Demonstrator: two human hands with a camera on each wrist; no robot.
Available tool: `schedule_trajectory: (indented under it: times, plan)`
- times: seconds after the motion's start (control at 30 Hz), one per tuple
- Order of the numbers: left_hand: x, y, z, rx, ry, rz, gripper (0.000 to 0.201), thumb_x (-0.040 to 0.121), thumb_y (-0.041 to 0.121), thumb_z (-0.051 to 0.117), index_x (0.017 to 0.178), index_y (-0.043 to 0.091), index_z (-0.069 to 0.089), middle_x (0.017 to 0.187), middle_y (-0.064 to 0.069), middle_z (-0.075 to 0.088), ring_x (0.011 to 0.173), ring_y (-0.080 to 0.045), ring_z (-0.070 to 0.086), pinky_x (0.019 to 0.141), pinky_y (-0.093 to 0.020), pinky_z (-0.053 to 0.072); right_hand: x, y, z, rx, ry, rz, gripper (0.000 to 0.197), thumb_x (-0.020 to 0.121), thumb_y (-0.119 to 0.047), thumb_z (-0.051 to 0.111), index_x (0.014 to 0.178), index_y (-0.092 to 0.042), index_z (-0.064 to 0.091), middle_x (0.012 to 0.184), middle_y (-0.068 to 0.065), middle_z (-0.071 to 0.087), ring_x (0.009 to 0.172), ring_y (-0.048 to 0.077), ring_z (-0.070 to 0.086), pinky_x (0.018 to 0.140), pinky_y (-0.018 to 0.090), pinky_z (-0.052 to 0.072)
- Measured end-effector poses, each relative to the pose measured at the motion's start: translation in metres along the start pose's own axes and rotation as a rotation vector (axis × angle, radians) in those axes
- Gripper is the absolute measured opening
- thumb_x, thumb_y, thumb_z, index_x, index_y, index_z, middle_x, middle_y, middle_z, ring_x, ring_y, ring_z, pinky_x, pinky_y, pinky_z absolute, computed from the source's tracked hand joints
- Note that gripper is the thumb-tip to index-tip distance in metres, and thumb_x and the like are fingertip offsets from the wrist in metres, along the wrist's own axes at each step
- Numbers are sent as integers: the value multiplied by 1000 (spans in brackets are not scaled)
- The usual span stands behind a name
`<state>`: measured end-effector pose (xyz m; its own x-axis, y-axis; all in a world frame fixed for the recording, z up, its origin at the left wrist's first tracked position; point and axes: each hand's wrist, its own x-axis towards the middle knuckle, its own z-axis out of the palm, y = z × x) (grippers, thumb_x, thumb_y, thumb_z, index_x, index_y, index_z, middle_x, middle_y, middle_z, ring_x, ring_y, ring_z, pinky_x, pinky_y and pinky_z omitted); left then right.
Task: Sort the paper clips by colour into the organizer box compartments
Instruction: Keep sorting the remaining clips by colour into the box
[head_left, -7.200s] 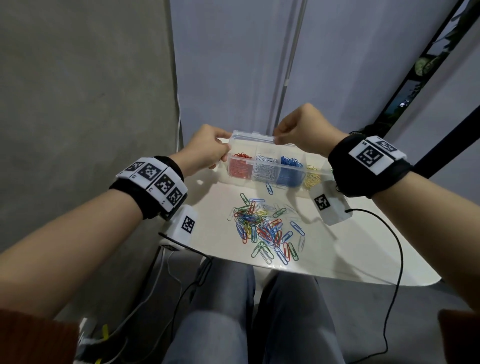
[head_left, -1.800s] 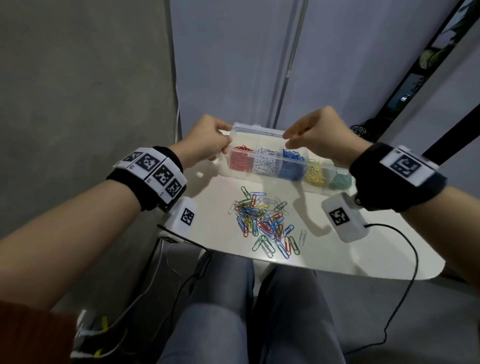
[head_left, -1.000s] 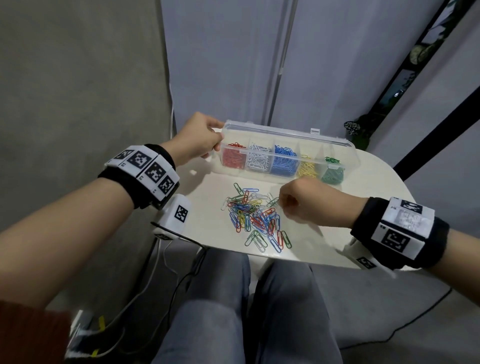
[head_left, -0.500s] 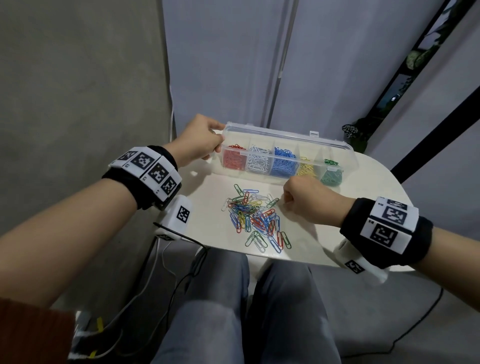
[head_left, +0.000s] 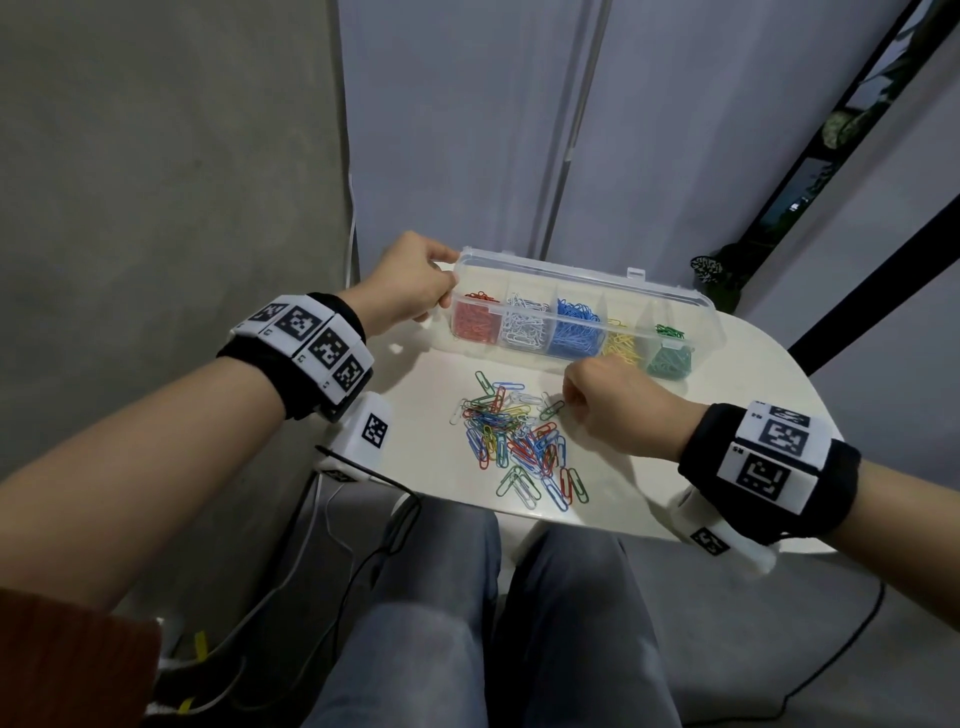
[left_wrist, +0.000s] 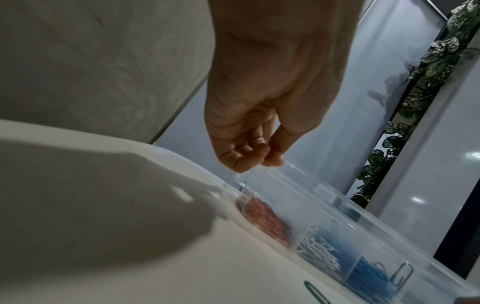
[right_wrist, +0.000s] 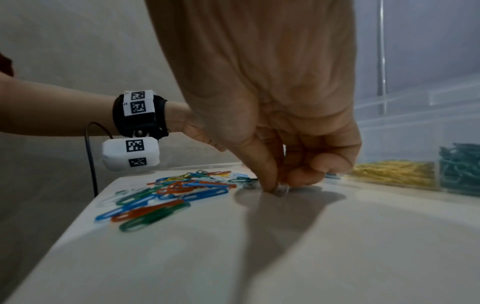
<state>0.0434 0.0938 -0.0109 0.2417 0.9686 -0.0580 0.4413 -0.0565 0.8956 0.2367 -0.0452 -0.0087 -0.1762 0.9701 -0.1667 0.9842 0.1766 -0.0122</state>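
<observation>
On the smooth rounded white worktop (head_left: 727, 364), the left hand (head_left: 410, 286) pinches the clear plastic organizer box (head_left: 696, 312), while the right hand (head_left: 613, 405) pinches a pale paper clip (right_wrist: 281, 190) beside the loose glossy pile (head_left: 519, 441).

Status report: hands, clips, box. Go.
Left hand holds open organizer box by its corner. Right hand pinches a pale clip beside the mixed pile. Nothing in the way.

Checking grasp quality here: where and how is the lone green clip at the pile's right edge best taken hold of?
Pinch the green clip across its long sides from above, coming from the right hand's side: it lies flat on the table, and the pile crowds its left.
</observation>
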Motion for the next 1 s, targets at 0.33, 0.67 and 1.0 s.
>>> schedule_trajectory:
  times: [0.33, 0.67, 1.0]
  plan:
    - [-2, 2, 0, 23, -6, 9, 39, 96, 3, 51, 134, 6, 53, 61, -5, 55, 51, -15, 42, 48, -26, 37, 40, 7, -61, 774, 392, 133, 4, 86, -1, 67, 82, -1, 69, 68, 0, 62, 51, -1, 50, 52, 14, 45]
    - [-1, 2, -1, 40, -5, 20, 37, 95, 2, 52, 132, 5, 55, 60, -6, 55, 50, -15, 43, 48, -25, 37, 44, 0, -41, 554, 213, 68, 11, 75, 4, 72, 71, -6, 71, 58, -5, 60, 44, -5, 50, 48, 8, 39]
    - [1, 0, -1, 28, -3, 26, 38, 94, 0, 51, 130, 5, 56, 59, -6, 54, 49, -14, 41, 50, -25, 37, 33, -18, -9, 380, -30, -42, 23, 83, 3, 66, 102, -9, 73, 76, 2, 69, 57, 3, 59, 59, 18, 50]
